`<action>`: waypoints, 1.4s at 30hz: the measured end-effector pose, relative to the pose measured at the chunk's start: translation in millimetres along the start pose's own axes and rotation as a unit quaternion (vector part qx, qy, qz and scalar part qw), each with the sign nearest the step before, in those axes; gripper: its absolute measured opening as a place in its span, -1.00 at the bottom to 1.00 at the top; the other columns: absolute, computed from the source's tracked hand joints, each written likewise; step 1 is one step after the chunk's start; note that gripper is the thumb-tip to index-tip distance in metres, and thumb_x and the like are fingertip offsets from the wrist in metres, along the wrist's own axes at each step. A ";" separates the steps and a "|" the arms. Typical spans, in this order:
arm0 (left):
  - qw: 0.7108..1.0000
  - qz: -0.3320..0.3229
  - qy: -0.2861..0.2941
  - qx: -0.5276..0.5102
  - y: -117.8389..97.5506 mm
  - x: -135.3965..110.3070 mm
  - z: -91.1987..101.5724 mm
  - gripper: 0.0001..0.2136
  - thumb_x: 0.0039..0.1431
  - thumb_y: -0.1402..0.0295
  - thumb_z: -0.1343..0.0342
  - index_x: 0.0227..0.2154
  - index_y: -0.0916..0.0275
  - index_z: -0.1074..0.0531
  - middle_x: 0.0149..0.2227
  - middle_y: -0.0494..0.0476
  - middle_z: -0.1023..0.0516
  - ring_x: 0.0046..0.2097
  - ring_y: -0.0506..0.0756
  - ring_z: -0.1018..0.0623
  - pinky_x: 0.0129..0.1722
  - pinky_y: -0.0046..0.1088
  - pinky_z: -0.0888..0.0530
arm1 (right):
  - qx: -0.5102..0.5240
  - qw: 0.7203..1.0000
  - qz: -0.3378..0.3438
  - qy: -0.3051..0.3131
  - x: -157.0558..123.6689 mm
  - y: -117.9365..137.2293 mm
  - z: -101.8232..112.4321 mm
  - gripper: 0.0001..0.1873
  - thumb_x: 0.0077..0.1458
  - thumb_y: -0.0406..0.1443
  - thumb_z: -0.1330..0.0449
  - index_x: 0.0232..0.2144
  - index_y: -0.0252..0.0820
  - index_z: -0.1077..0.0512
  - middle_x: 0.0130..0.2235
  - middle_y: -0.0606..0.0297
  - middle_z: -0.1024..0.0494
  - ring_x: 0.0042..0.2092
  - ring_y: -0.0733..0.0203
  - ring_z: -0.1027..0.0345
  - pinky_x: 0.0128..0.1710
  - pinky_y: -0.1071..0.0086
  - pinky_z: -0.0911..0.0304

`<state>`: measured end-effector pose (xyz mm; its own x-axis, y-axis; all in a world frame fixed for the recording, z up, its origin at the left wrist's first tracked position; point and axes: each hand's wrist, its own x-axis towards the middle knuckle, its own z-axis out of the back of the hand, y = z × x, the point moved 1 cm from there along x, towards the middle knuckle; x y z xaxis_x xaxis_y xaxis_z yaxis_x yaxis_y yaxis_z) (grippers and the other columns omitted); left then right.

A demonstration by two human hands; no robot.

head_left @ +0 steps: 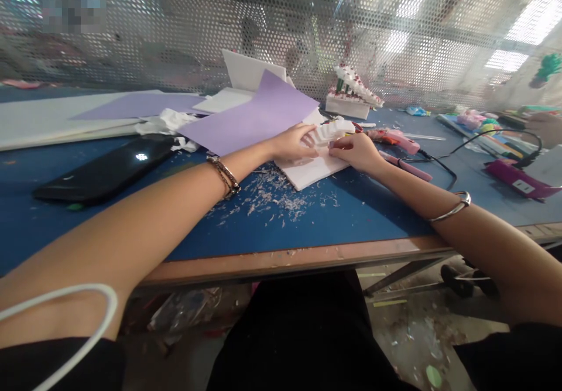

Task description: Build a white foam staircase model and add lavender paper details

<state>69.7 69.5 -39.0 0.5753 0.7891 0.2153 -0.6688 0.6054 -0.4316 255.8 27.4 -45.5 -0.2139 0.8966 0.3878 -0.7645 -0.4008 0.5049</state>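
Observation:
My left hand and my right hand meet at a white stepped foam piece, fingers curled against it from both sides. The piece rests on a flat white foam board lying on the blue table. White shavings are scattered on the table just in front of the board. Each wrist wears a bracelet.
Purple paper sheets and white boards lie behind my left hand. A black phone sits at the left. A pink glue gun with a black cable, a finished white stepped model and craft supplies are at the right. A perforated metal screen backs the table.

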 end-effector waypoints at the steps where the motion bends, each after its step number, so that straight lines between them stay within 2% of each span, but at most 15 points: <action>1: 1.000 0.001 0.001 0.000 0.6 0.1 -0.2 -0.08 -0.24 0.02 -0.06 0.19 0.49 -0.02 0.13 0.39 -0.16 0.11 0.31 -0.26 0.08 -0.30 -0.24 | 0.003 1.000 -0.005 0.005 0.1 -0.2 0.4 -0.76 -0.08 -0.28 -0.19 -0.36 -0.32 -0.57 -0.49 0.27 -0.50 -0.44 0.33 -0.26 -0.44 0.43 -0.07; 13: 1.000 -0.001 -0.003 0.009 0.3 0.1 -2.4 -0.10 -0.22 0.02 -0.05 0.19 0.46 -0.02 0.12 0.37 -0.17 0.11 0.31 -0.27 0.10 -0.29 -0.22 | 0.007 1.000 -0.008 -0.012 2.7 -1.2 -2.5 -0.77 -0.08 -0.29 -0.22 -0.36 -0.30 -0.58 -0.41 0.21 -0.56 -0.41 0.27 -0.30 -0.42 0.39 -0.12; 21: 1.000 -0.008 -0.002 0.023 -1.5 -0.7 -1.1 -0.13 -0.20 0.00 -0.03 0.19 0.40 -0.04 0.13 0.36 -0.17 0.12 0.30 -0.25 0.10 -0.27 -0.21 | -0.015 1.000 0.007 0.000 4.2 0.8 -1.7 -0.81 -0.07 -0.28 -0.22 -0.42 -0.28 -0.57 -0.48 0.26 -0.52 -0.43 0.29 -0.28 -0.43 0.40 -0.09; 28: 0.999 0.001 0.007 0.037 -4.3 -1.9 0.9 -0.10 -0.21 0.03 -0.02 0.19 0.50 -0.02 0.14 0.41 -0.14 0.14 0.31 -0.24 0.12 -0.30 -0.19 | -0.062 0.998 0.019 -0.024 4.8 1.0 -2.7 -0.84 -0.08 -0.30 -0.22 -0.44 -0.27 -0.57 -0.45 0.22 -0.53 -0.41 0.27 -0.31 -0.39 0.41 -0.11; 34: 0.999 -0.002 0.001 0.035 -3.5 -2.2 -0.3 -0.10 -0.22 0.03 -0.02 0.18 0.50 -0.04 0.14 0.42 -0.15 0.13 0.28 -0.25 0.13 -0.33 -0.18 | -0.058 0.997 0.021 -0.049 3.6 -0.6 -4.5 -0.83 -0.10 -0.31 -0.23 -0.41 -0.25 -0.57 -0.40 0.24 -0.55 -0.39 0.28 -0.32 -0.37 0.42 -0.13; 38: 0.999 -0.005 -0.003 0.031 -0.4 -1.5 -1.2 -0.11 -0.23 0.01 -0.04 0.19 0.42 -0.04 0.15 0.37 -0.15 0.13 0.27 -0.25 0.13 -0.34 -0.18 | -0.043 0.997 0.022 -0.057 3.4 -0.9 -4.9 -0.83 -0.10 -0.31 -0.23 -0.41 -0.25 -0.57 -0.41 0.24 -0.56 -0.39 0.29 -0.33 -0.36 0.43 -0.15; 42: 0.999 -0.012 0.001 0.044 2.4 -1.6 -1.2 -0.13 -0.19 0.01 -0.03 0.19 0.40 -0.03 0.15 0.36 -0.14 0.13 0.28 -0.25 0.13 -0.32 -0.18 | -0.037 0.998 0.010 -0.041 3.1 -1.0 -4.0 -0.80 -0.11 -0.30 -0.23 -0.39 -0.28 -0.58 -0.42 0.21 -0.57 -0.39 0.28 -0.34 -0.37 0.42 -0.16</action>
<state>67.7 69.5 -41.4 0.5927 0.7739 0.2231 -0.6936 0.6312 -0.3472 253.5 31.3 -48.0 -0.1819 0.8687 0.4608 -0.8044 -0.4010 0.4383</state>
